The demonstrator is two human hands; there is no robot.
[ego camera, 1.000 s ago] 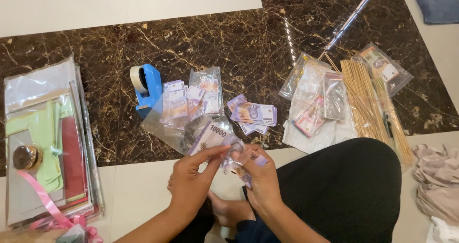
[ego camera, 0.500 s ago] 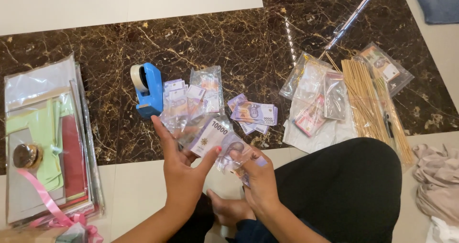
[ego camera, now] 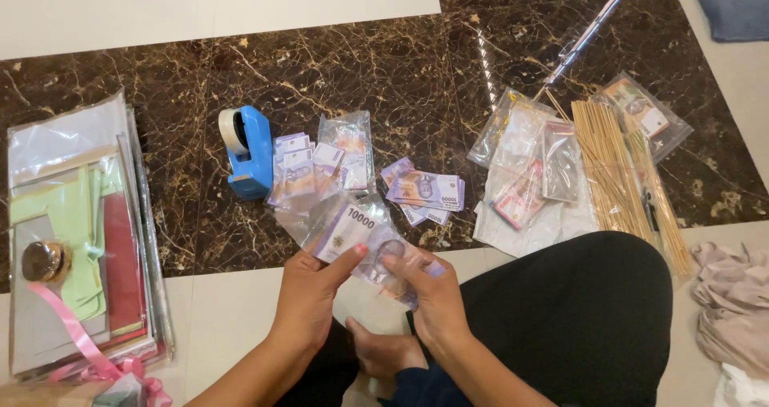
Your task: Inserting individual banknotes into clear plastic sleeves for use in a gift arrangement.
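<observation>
Holding a purple banknote (ego camera: 346, 232) (clear-sleeved), both hands (ego camera: 368, 291) above floor.

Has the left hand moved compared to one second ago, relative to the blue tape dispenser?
Yes. The left hand has risen slightly toward the blue tape dispenser, thumb now on the purple banknote.

Blue tape dispenser (ego camera: 247, 152) stands on dark marble floor strip (ego camera: 384, 62), just left of a spread of sleeved purple notes (ego camera: 316, 167); small loose stack of purple notes (ego camera: 426, 191) lies right of that; clear plastic bags (ego camera: 529, 167) hold pinkish notes, further right; bundle of thin wooden sticks (ego camera: 621, 175) runs diagonally beside them; stack of coloured paper in clear sleeves (ego camera: 76, 239) at far left, brass-coloured round object (ego camera: 42, 260) and pink ribbon (ego camera: 80, 339) on it; beige cloth (ego camera: 733, 303) at right edge.
</observation>
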